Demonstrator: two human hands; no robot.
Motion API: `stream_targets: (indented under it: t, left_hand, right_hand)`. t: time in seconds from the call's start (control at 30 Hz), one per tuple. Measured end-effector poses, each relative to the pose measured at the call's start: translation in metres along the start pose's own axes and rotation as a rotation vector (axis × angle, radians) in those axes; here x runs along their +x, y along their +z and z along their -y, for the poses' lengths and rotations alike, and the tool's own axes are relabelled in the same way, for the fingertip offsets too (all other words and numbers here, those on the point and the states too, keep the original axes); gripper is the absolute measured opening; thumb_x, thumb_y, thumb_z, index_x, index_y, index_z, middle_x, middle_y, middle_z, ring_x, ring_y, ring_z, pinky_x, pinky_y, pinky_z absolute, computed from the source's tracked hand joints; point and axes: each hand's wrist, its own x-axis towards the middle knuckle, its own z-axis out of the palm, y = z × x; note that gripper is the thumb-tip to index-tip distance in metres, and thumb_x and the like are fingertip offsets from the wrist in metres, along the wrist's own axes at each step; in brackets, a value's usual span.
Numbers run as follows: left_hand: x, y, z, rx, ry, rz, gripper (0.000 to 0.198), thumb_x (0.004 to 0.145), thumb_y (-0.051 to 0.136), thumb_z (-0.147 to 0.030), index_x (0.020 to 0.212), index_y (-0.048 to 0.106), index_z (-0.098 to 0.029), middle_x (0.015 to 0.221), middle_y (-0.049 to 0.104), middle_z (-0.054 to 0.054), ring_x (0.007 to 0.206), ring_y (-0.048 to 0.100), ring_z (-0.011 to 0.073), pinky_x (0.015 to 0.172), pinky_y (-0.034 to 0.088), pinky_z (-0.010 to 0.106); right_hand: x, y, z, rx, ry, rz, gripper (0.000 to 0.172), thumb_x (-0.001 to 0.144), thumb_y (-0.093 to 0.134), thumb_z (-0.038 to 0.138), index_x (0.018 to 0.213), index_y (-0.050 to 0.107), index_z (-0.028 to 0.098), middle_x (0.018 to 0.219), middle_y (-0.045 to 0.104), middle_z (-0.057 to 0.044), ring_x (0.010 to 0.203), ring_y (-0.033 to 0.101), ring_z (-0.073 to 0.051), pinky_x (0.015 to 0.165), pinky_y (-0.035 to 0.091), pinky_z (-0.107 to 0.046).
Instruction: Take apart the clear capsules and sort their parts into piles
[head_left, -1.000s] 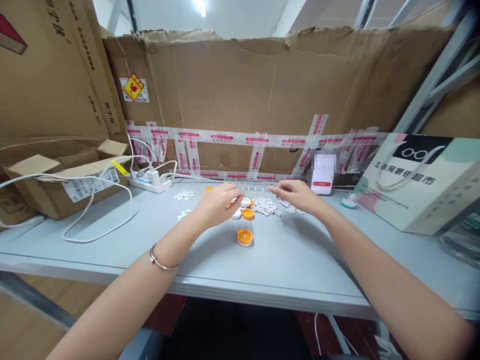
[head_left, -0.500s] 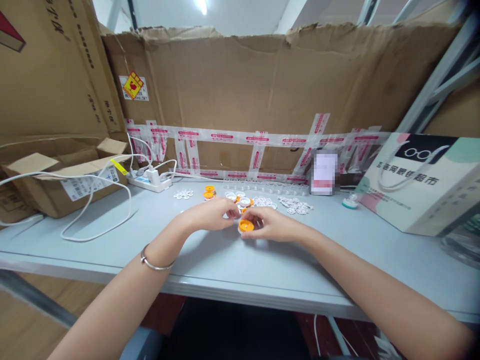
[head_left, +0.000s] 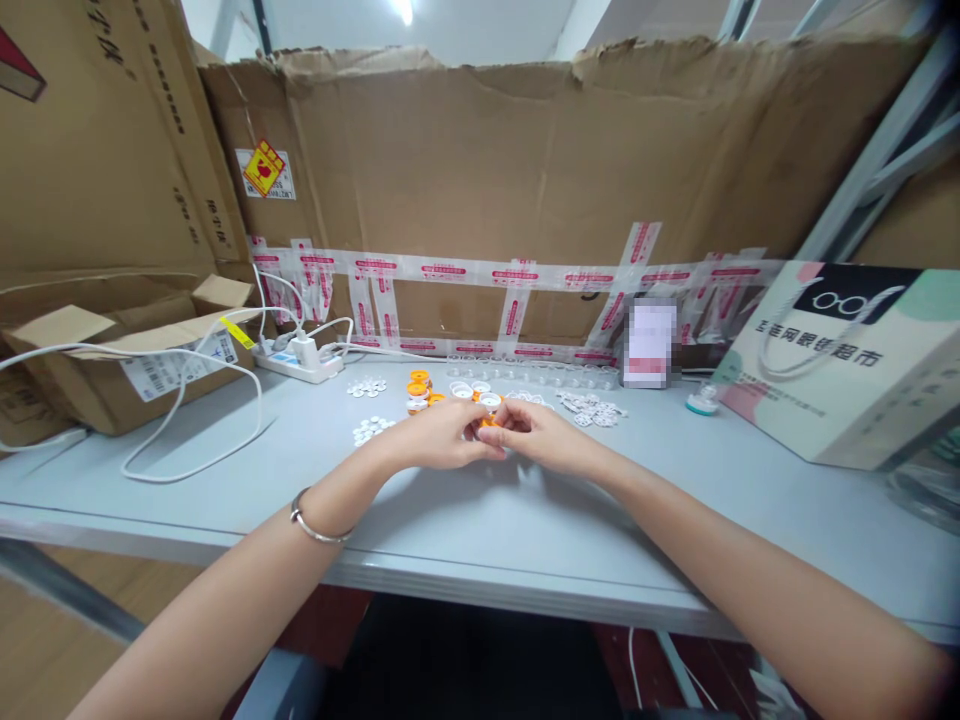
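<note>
My left hand (head_left: 448,437) and my right hand (head_left: 546,437) meet over the table, fingers closed around a round orange piece (head_left: 489,423). Most of that piece is hidden by the fingertips. Just behind it lie round white pieces (head_left: 460,391) with raised rims. Left of these, a stack of orange and white round pieces (head_left: 418,388) stands close to my left hand. Small white discs (head_left: 371,430) lie in a pile beside my left wrist, with another group of discs (head_left: 367,387) farther back. Flat white cut-out pieces (head_left: 591,409) are heaped beyond my right hand.
A row of clear plastic containers (head_left: 555,377) lines the back, beside a blurred phone-like screen (head_left: 649,345). On the right stand a small teal-based item (head_left: 702,402) and a paper bag (head_left: 832,370). Left are a power strip (head_left: 304,368), loose white cables and an open carton (head_left: 135,350).
The orange piece, held face up by my right hand before, has been raised slightly away from me. My left hand has closed in on it, so both hands now grip it.
</note>
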Motion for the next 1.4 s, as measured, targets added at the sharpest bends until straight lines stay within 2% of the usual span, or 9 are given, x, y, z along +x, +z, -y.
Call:
stream_targets:
  t: [0.2,0.4,0.6,0.73,0.9,1.03,1.17,1.3,1.4]
  left_hand:
    - [-0.001,0.002,0.003,-0.041,-0.063,0.033,0.017,0.075,0.054,-0.034,0.075,0.056,-0.017,0.067,0.058,-0.001,0.060,0.050,0.0123,0.051,0.033,0.022]
    - [-0.001,0.004,0.010,-0.090,-0.088,0.169,0.024,0.072,0.057,-0.039,0.077,0.058,-0.015,0.069,0.059,0.000,0.060,0.050,0.0122,0.052,0.034,0.022]
    - [-0.002,0.003,0.012,-0.114,-0.086,0.196,0.030,0.068,0.062,-0.040,0.086,0.058,-0.016,0.081,0.060,0.001,0.071,0.052,0.0138,0.059,0.037,0.022]
    - [-0.003,0.002,0.012,-0.125,-0.055,0.231,0.025,0.068,0.061,-0.030,0.090,0.060,-0.017,0.087,0.059,0.002,0.076,0.052,0.0141,0.065,0.039,0.022]
    - [-0.004,0.002,0.014,-0.095,-0.060,0.238,0.028,0.066,0.061,-0.029,0.093,0.061,-0.019,0.089,0.056,0.002,0.076,0.052,0.0145,0.068,0.040,0.024]
    - [-0.004,0.001,0.014,-0.080,-0.076,0.242,0.031,0.066,0.061,-0.031,0.095,0.061,-0.020,0.091,0.055,0.002,0.079,0.051,0.0152,0.070,0.040,0.025]
    - [-0.004,0.001,0.014,-0.073,-0.078,0.251,0.032,0.067,0.061,-0.031,0.097,0.062,-0.020,0.093,0.056,0.003,0.082,0.051,0.0159,0.072,0.039,0.025]
    - [-0.004,0.000,0.013,-0.069,-0.093,0.259,0.033,0.067,0.062,-0.033,0.097,0.062,-0.020,0.094,0.056,0.003,0.085,0.051,0.0168,0.074,0.039,0.025]
    - [-0.005,-0.003,0.012,-0.099,-0.106,0.248,0.037,0.066,0.063,-0.036,0.099,0.061,-0.020,0.098,0.056,0.004,0.087,0.052,0.0170,0.074,0.040,0.025]
  right_hand:
    - [0.001,0.000,-0.002,0.000,-0.004,0.032,0.031,0.075,0.054,0.049,0.076,0.048,0.019,0.071,0.054,0.000,0.061,0.045,-0.011,0.054,0.035,-0.023]
    - [-0.005,-0.011,0.008,0.014,0.027,0.225,0.025,0.074,0.058,0.042,0.081,0.055,0.017,0.074,0.056,0.000,0.063,0.046,-0.010,0.055,0.035,-0.023]
    - [-0.003,-0.023,0.006,0.027,0.067,0.262,0.032,0.072,0.059,0.046,0.086,0.061,0.017,0.087,0.062,-0.004,0.076,0.054,-0.014,0.065,0.041,-0.026]
    - [0.002,-0.028,0.000,0.093,0.071,0.127,0.033,0.076,0.056,0.043,0.096,0.060,0.017,0.095,0.063,-0.005,0.083,0.057,-0.015,0.072,0.043,-0.027]
    - [0.010,-0.021,-0.015,-0.144,0.024,-0.196,0.035,0.072,0.061,0.034,0.103,0.054,0.018,0.090,0.063,-0.005,0.078,0.057,-0.016,0.071,0.045,-0.029]
    - [0.015,-0.010,-0.027,-0.207,-0.022,-0.208,0.030,0.072,0.061,0.028,0.099,0.053,0.018,0.098,0.062,-0.005,0.087,0.057,-0.016,0.076,0.044,-0.030]
    - [0.019,-0.003,-0.033,-0.258,-0.073,-0.194,0.037,0.072,0.062,0.028,0.106,0.051,0.019,0.101,0.061,-0.006,0.096,0.055,-0.019,0.081,0.043,-0.033]
    - [0.019,-0.003,-0.031,-0.321,-0.123,-0.253,0.042,0.070,0.064,0.032,0.107,0.052,0.019,0.103,0.060,-0.006,0.099,0.052,-0.021,0.084,0.040,-0.035]
    - [0.017,-0.008,-0.025,-0.322,-0.169,-0.298,0.034,0.072,0.061,0.033,0.103,0.055,0.019,0.101,0.061,-0.005,0.095,0.052,-0.020,0.079,0.041,-0.032]
